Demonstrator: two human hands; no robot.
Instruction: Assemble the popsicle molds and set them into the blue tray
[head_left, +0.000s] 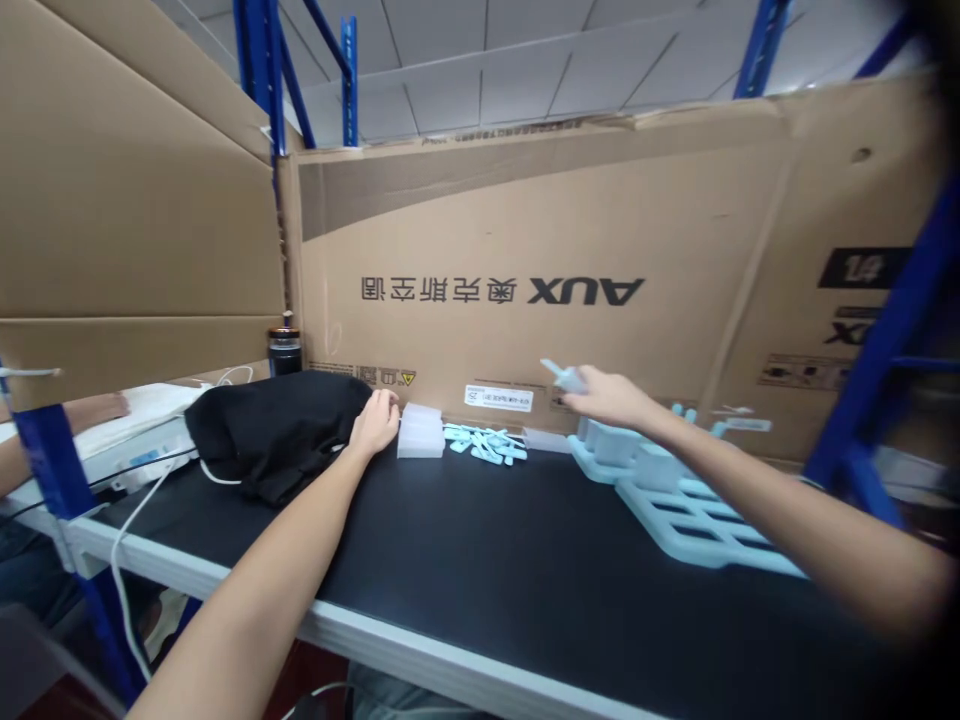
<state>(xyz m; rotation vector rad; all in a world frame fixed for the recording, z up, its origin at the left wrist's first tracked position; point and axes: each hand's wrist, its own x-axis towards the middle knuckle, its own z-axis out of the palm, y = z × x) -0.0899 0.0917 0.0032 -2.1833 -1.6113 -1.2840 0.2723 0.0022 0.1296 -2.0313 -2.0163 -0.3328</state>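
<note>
My right hand (611, 397) is raised over the light blue plastic rack. Its fingers are closed on a light blue plastic piece (564, 377), whose narrow end points up and left. Blocky light blue holders (609, 445) stand under that hand, beside a slotted light blue tray (697, 530). My left hand (375, 422) lies at the left side of a stack of translucent plastic boxes (421, 436), its fingers loosely bent; I cannot tell whether they touch the boxes. Between the hands is a loose pile of small light blue sticks (487, 443).
A black cloth bundle (281, 425) lies left of my left hand, with a dark jar (285, 348) behind it. Large cardboard sheets (465, 220) wall the back. Another person's hand (97, 408) is at far left. Blue posts (64, 460) and a white cable (120, 570) flank the black tabletop (480, 560).
</note>
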